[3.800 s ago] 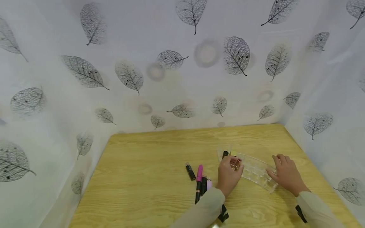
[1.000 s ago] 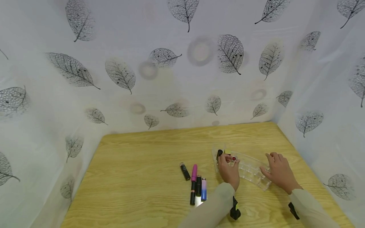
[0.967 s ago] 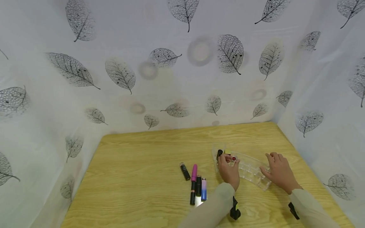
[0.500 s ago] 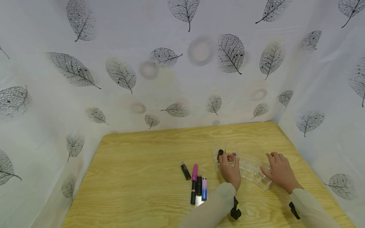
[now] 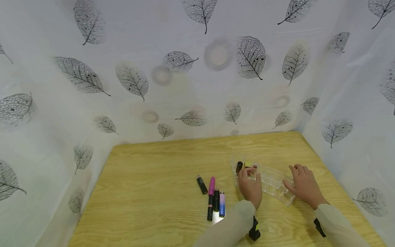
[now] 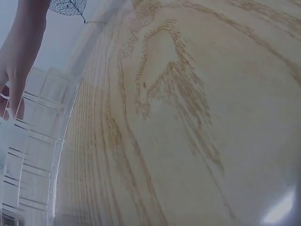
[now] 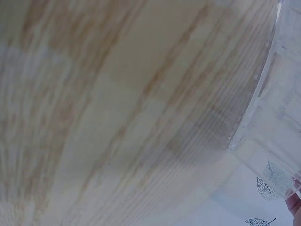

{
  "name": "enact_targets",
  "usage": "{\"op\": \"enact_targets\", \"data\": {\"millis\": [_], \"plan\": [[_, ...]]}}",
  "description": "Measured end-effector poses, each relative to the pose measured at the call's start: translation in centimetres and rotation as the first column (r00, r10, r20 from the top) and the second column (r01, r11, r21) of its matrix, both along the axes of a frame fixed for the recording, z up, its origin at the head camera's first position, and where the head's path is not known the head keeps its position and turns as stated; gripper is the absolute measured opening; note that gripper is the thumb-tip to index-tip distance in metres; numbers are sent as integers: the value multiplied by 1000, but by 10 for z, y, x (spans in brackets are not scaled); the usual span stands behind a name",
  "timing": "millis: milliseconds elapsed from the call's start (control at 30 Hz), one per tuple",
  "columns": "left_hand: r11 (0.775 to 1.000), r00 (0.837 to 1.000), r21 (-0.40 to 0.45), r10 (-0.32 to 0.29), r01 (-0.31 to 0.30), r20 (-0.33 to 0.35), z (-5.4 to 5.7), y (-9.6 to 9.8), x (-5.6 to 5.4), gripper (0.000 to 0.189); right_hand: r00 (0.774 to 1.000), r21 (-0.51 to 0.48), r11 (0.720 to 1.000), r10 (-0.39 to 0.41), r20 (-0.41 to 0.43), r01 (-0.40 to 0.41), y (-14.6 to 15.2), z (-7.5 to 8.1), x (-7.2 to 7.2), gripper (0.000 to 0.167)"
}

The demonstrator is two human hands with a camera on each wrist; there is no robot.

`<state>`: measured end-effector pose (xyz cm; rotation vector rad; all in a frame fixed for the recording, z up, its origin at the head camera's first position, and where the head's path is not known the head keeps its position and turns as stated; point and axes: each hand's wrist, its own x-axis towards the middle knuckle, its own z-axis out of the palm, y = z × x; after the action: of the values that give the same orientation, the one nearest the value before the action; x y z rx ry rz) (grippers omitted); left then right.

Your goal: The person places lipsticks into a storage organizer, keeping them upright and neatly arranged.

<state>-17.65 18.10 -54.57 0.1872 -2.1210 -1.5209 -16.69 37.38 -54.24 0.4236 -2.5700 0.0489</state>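
Observation:
A clear, curved lipstick organizer (image 5: 273,183) with rows of small compartments stands on the table. My left hand (image 5: 250,188) is over its left part, its thumb spread away from the fingers. Right at those fingertips, a lipstick (image 5: 254,167) with a shiny top stands in the back row. A black lipstick tube (image 5: 239,167) stands farther left in the organizer, beside a yellow-and-black item (image 5: 247,164) partly hidden by the fingers. My right hand (image 5: 305,187) holds the organizer's right end between thumb and fingers; its fingers (image 6: 18,106) also show at the clear walls in the left wrist view.
Left of the organizer lie a black tube (image 5: 201,184), a pink-and-black tube (image 5: 211,197), another black tube (image 5: 216,200) and a pink-to-blue tube (image 5: 222,204). Leaf-patterned sheeting (image 5: 185,92) borders the wooden table (image 5: 148,185) at the back and sides.
The lipstick at my left fingertips was tilted with its dark red end showing; it now stands upright in the organizer. My left fingers and thumb have spread apart. The right hand keeps its place.

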Motion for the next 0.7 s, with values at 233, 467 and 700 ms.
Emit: {"op": "enact_targets", "data": {"millis": [233,467,700], "plan": [[995,995,26,-90,92,-43,9,-10,11,22,1000,-5,1000,7,-5,-7,0,-1,-1,89],[972,976,100,-216,212,24,26,-33,21,17,1000,-8,1000,-5,5,5,-1,0,0,89],[968,969,60,-246,244,23,41,-65,20,18,1000,-3,1000,-9,4,9,-1,1,0,89]]}}
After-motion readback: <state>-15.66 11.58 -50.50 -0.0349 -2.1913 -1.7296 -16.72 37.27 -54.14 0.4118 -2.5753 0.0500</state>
